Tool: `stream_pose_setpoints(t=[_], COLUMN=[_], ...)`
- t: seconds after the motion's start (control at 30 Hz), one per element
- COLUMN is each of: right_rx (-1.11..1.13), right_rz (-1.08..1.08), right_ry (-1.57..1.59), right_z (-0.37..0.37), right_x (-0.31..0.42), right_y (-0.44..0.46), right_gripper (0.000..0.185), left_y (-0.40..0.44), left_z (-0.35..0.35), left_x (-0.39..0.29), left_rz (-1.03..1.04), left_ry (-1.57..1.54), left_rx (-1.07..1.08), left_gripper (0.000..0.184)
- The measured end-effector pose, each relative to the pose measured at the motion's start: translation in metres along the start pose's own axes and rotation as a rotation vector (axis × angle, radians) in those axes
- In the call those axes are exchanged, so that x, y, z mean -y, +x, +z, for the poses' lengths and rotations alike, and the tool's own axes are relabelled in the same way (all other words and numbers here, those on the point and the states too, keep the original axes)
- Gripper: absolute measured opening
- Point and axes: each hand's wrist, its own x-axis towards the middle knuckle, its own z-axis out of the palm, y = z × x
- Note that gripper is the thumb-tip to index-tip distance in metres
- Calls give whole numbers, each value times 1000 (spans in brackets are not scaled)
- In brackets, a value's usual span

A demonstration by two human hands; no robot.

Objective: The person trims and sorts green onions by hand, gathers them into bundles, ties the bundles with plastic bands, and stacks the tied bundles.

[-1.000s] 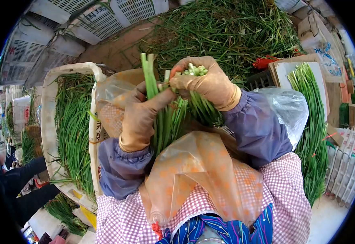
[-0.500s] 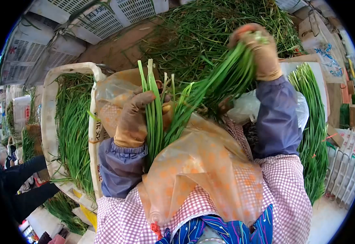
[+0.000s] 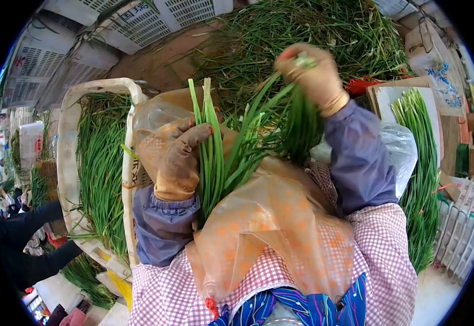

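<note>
My left hand (image 3: 181,155), in a soiled tan glove, is closed around a few upright garlic chives (image 3: 211,157), pale ends up, in front of the orange-patterned plastic apron (image 3: 272,217). Up and to the right, my right hand (image 3: 312,76), gloved and slightly blurred, grips a bunch of garlic chives (image 3: 302,127) by the pale ends. Its green leaves hang down, and some trail left toward the stalks by my left hand. More loose leaves lie between the hands at the apron's upper edge.
A white basket (image 3: 130,179) full of long green leaves stands at my left. To my right, a neat bundle of chives (image 3: 419,179) lies beside a clear plastic bag (image 3: 397,149). Loose greens (image 3: 313,32) are heaped on the floor ahead, near white crates (image 3: 134,24). A person's dark-clothed legs (image 3: 41,217) show at far left.
My right hand has moved left and down with its bunch, whose leaves now hang nearly straight instead of slanting. My left hand stays almost in place, still holding the upright stalks.
</note>
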Motion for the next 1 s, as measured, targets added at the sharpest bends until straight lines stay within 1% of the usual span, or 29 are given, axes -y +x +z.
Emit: stream_pose_setpoints(t=[0.03,0.07,0.1,0.13,0.17,0.2,0.23,0.3,0.33,0.4,0.43,0.5,0.53,0.57,0.63,0.67,0.73,0.83,0.87,0.93,0.97,1.0], right_rx=[-168,-301,-345,-287,-231,-203,-168,-142,-149,-74,-56,-36,-40,-37,-23,-9,32,-29,-13,-28,-27,-21], right_rz=[-52,-81,-130,-127,-118,-78,-56,8,0,-29,14,-70,-70,-72,-71,-65,-59,49,103,99,92,94], right_ry=[-168,-260,-188,-61,61,90,152,336,327,579,582,656,654,644,639,614,581,511,566,571,562,562], right_z=[-19,-35,-39,-42,-45,-46,-49,-61,-66,-74,-74,-71,-72,-72,-70,-71,-66,-42,-37,-27,-23,-19], right_x=[-8,-14,-9,-4,2,12,20,28,28,25,31,28,31,35,37,36,38,42,42,38,38,39], right_y=[10,16,18,15,8,3,0,-5,-6,-9,-13,-16,-19,-22,-25,-25,-25,-27,-27,-28,-28,-28], right_gripper=[9,10,11,13,15,21,26,33,33,31,34,36,36,34,33,30,22,13,12,11,11,11], left_y=[-1,-3,-3,-3,-5,-3,4,6,5,0,0,2,1,0,-2,-1,1,4,4,2,6,10], left_z=[-1,-2,0,3,7,10,3,7,8,12,11,8,10,13,18,18,18,26,34,51,54,57], left_x=[-2,-6,-10,-12,-13,-14,-14,-15,-16,-18,-14,-4,-2,-2,-6,-7,-11,-15,-17,-20,-20,-20], left_rz=[3,-32,-65,-64,-27,10,-11,45,47,-39,-39,-106,-153,-155,-241,-236,-210,-200,-199,-118,-115,-110], left_ry=[-2,6,14,7,32,58,15,18,14,54,54,49,-36,-37,-120,-123,-200,-156,-157,-161,-164,-103], left_rx=[-2,69,147,165,52,-58,-21,-64,-51,70,80,118,147,146,39,30,196,232,232,138,132,215], left_gripper=[30,29,29,29,28,26,24,21,21,19,19,19,21,21,21,21,24,27,27,28,28,33])
